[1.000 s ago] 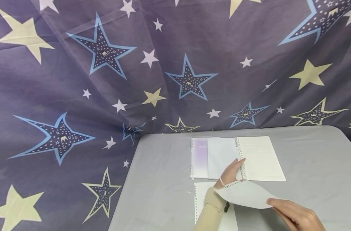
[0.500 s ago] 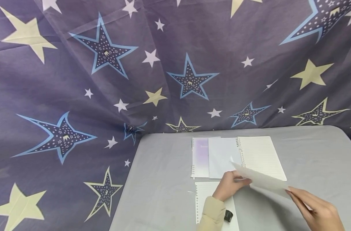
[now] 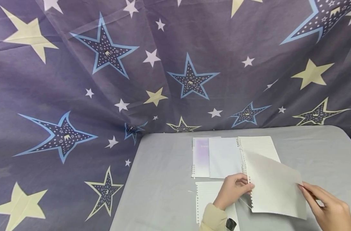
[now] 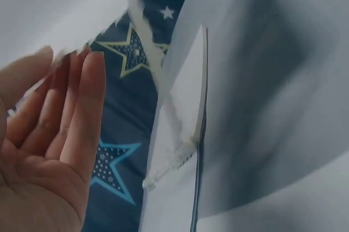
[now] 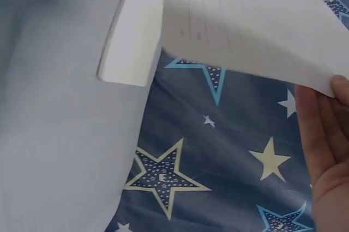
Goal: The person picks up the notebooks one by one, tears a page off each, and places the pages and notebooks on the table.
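Note:
A loose sheet of paper (image 3: 275,187) with a ragged, hole-punched left edge is held up above the table. My left hand (image 3: 231,191) pinches that torn edge between thumb and fingers, and a thin paper strip (image 3: 245,203) dangles beside it. The sheet's right edge is pinched by my right hand (image 3: 334,205). Behind the sheet lies an open spiral notebook (image 3: 259,144) with lined pages, partly covered. In the left wrist view, the left hand (image 4: 54,139) grips the frayed edge. Faint lines show on the sheet (image 5: 229,25) in the right wrist view.
A purple-and-white spiral notebook (image 3: 200,160) lies under the left side of the open one. Another lined, hole-edged sheet (image 3: 208,195) rests on the grey table (image 3: 161,179) beneath the left forearm. A star-patterned curtain (image 3: 163,64) hangs behind the table and along its left side.
The sheet has been raised and turned from nearly edge-on to facing the head camera. My left hand came back from the notebook's spiral to the torn edge; the right hand shifted right.

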`<state>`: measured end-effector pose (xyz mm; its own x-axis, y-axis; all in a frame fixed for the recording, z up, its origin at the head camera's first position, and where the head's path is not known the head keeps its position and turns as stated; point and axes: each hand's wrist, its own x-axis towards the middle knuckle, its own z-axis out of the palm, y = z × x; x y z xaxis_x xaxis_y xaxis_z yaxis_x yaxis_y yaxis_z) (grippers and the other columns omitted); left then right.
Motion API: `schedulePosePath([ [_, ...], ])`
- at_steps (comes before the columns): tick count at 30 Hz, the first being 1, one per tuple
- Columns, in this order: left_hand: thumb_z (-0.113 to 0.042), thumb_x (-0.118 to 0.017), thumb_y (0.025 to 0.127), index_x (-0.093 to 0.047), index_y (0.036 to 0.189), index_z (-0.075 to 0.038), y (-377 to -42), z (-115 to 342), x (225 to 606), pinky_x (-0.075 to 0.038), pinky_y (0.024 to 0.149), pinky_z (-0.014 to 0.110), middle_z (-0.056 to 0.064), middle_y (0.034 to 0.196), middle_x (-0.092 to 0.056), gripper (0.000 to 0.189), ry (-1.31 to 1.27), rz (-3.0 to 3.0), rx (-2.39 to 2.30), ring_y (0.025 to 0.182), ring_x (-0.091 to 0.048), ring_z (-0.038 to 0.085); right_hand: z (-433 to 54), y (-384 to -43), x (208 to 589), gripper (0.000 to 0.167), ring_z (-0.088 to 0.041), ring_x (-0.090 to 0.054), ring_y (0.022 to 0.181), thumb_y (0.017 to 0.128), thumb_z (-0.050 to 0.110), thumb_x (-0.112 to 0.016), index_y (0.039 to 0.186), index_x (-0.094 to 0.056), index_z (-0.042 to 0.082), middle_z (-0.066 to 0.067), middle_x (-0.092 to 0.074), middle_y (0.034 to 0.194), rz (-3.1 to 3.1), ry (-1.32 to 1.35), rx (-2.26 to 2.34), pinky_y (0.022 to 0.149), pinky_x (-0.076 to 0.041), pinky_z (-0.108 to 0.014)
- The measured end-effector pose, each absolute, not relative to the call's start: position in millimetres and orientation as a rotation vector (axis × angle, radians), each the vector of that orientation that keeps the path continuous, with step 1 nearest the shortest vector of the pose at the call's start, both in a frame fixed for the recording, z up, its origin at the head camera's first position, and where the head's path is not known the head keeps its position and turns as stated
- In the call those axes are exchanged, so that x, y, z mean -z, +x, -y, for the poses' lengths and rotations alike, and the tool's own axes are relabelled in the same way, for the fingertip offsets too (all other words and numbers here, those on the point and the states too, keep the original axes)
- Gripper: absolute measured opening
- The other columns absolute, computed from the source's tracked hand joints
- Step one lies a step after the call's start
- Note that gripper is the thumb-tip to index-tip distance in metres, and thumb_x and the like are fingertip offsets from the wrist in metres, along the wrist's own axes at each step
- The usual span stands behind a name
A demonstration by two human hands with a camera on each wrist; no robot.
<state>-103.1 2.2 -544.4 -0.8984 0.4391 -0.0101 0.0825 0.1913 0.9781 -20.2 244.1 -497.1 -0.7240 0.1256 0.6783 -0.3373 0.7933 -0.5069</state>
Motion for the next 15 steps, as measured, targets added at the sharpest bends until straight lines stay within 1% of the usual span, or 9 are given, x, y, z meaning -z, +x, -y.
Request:
schedulePosePath([
  [1,-0.024,-0.071,0.092,-0.07,0.104,-0.005,-101,-3,544,-0.058,0.07,0.016,0.002,0.086,-0.075,0.023,0.479,-2.162,-1.776,0.068,-0.066,-0.005,-245,-20,499,0.008,0.035,-0.035,0.089,0.082,-0.011,-0.073,0.09,-0.073,-0.009,-0.027,-0.071,0.083,2.263,0.137,-0.809,0.052,-0.042,0.003],
  [2,-0.022,-0.071,0.092,-0.07,0.105,-0.004,-99,-4,545,-0.058,0.07,0.016,0.004,0.086,-0.075,0.022,0.462,-2.14,-1.79,0.066,-0.066,-0.005,-245,-20,500,0.015,0.036,-0.033,0.088,0.076,-0.016,-0.074,0.089,-0.073,-0.009,-0.029,-0.07,0.083,2.284,0.118,-0.812,0.049,-0.042,0.002],
  [5,-0.019,-0.071,0.092,-0.069,0.104,-0.002,-94,-6,548,-0.058,0.07,0.016,0.006,0.086,-0.075,0.021,0.43,-2.121,-1.79,0.063,-0.066,-0.004,-248,-19,508,0.015,0.038,-0.03,0.085,0.075,-0.014,-0.075,0.089,-0.074,-0.007,-0.028,-0.071,0.083,2.349,0.069,-0.801,0.045,-0.041,0.0],
  [6,-0.018,-0.071,0.091,-0.069,0.103,-0.002,-92,-7,550,-0.058,0.07,0.015,0.006,0.085,-0.075,0.02,0.419,-2.121,-1.782,0.062,-0.066,-0.003,-248,-19,511,0.014,0.037,-0.03,0.083,0.076,-0.012,-0.076,0.088,-0.074,-0.006,-0.028,-0.071,0.083,2.37,0.052,-0.802,0.044,-0.04,0.0],
  [7,-0.016,-0.072,0.091,-0.069,0.102,-0.002,-91,-7,552,-0.058,0.07,0.015,0.006,0.085,-0.075,0.019,0.409,-2.126,-1.772,0.061,-0.066,-0.003,-249,-19,514,0.012,0.035,-0.034,0.077,0.077,-0.011,-0.076,0.088,-0.074,-0.005,-0.027,-0.071,0.082,2.397,0.039,-0.795,0.043,-0.04,-0.001],
  [9,-0.014,-0.072,0.09,-0.07,0.1,-0.002,-87,-8,557,-0.056,0.07,0.013,0.004,0.082,-0.075,0.016,0.385,-2.159,-1.735,0.058,-0.066,-0.002,-250,-19,520,0.009,0.026,-0.043,0.066,0.078,-0.007,-0.076,0.087,-0.075,-0.005,-0.024,-0.071,0.08,2.46,0.02,-0.782,0.042,-0.039,-0.004],
  [11,-0.012,-0.073,0.088,-0.07,0.097,-0.003,-84,-9,562,-0.055,0.068,0.012,0.002,0.08,-0.075,0.013,0.357,-2.199,-1.697,0.057,-0.066,-0.002,-250,-20,526,0.007,0.01,-0.051,0.055,0.08,-0.005,-0.076,0.087,-0.074,-0.005,-0.023,-0.071,0.077,2.521,0.0,-0.775,0.041,-0.042,-0.01],
  [13,-0.01,-0.075,0.086,-0.07,0.095,-0.005,-81,-10,567,-0.054,0.065,0.011,-0.001,0.078,-0.075,0.011,0.329,-2.237,-1.656,0.056,-0.064,-0.005,-251,-20,532,0.007,-0.005,-0.055,0.049,0.082,-0.002,-0.075,0.087,-0.074,-0.006,-0.023,-0.07,0.076,2.584,-0.028,-0.776,0.041,-0.046,-0.017],
  [15,-0.01,-0.076,0.084,-0.07,0.093,-0.007,-78,-11,571,-0.053,0.064,0.011,-0.004,0.076,-0.074,0.011,0.303,-2.26,-1.619,0.056,-0.062,-0.007,-253,-21,539,0.008,-0.008,-0.055,0.048,0.083,-0.001,-0.074,0.088,-0.074,-0.008,-0.023,-0.07,0.075,2.633,-0.047,-0.784,0.041,-0.049,-0.023],
])
